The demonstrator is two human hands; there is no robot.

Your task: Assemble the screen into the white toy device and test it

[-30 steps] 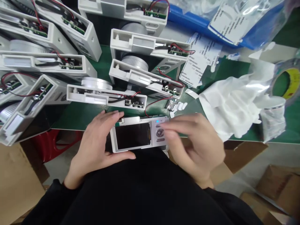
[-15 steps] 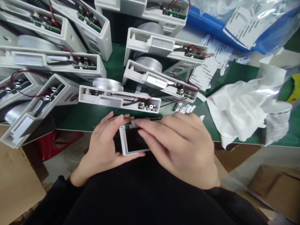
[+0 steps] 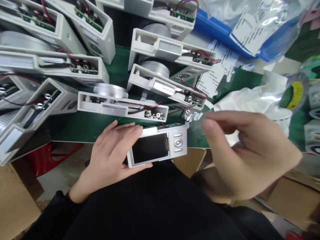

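My left hand (image 3: 113,150) grips the left end of a small silver-white digital camera (image 3: 178,151) at the table's front edge. The camera's dark screen faces up and a round button pad shows on its right; parts of its opened top side are visible. My right hand (image 3: 247,150) is raised to the right, apart from the camera and slightly smeared. Its thumb and forefinger are pinched together, and anything between them is too small or hidden to make out.
Several opened camera bodies (image 3: 122,106) with red wires stand behind on the green table (image 3: 82,130). Label sheets (image 3: 212,78), a blue tray (image 3: 212,25), white wrapping (image 3: 237,103) and a tape roll (image 3: 296,95) lie to the right. A red stool (image 3: 45,158) is below the table edge.
My right hand has lifted off the camera and moved right, uncovering its screen and buttons. My left hand keeps its hold. The view has shifted slightly to the right.
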